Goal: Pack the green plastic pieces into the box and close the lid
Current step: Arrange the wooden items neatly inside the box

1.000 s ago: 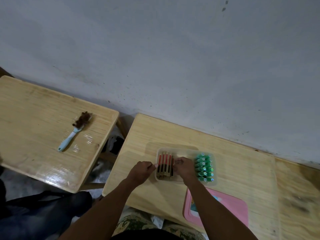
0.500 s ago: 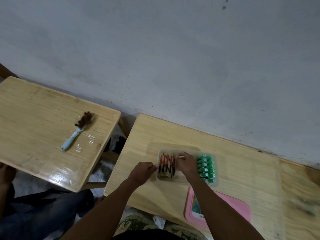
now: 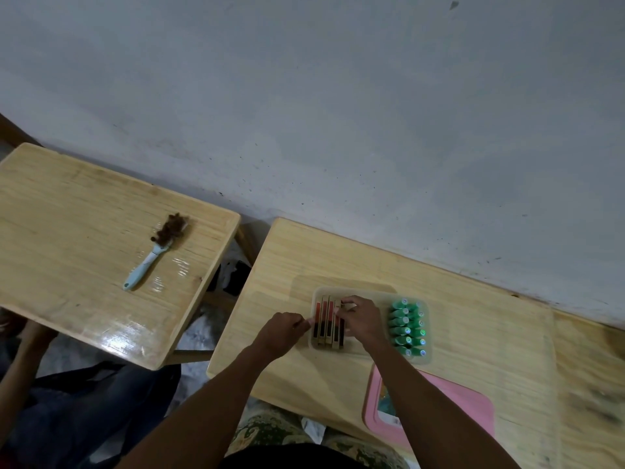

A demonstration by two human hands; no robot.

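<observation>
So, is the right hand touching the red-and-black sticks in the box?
Touching. The head view shows the right hand pinching the rightmost of the red-and-black sticks with curled fingers.

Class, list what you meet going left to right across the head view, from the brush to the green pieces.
Blue-handled brush with brown bristles, left hand, red-and-black striped bars, right hand, green plastic pieces.

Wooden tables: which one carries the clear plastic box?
The right wooden table holds the clear plastic box; the left wooden table carries a pale blue brush.
</observation>
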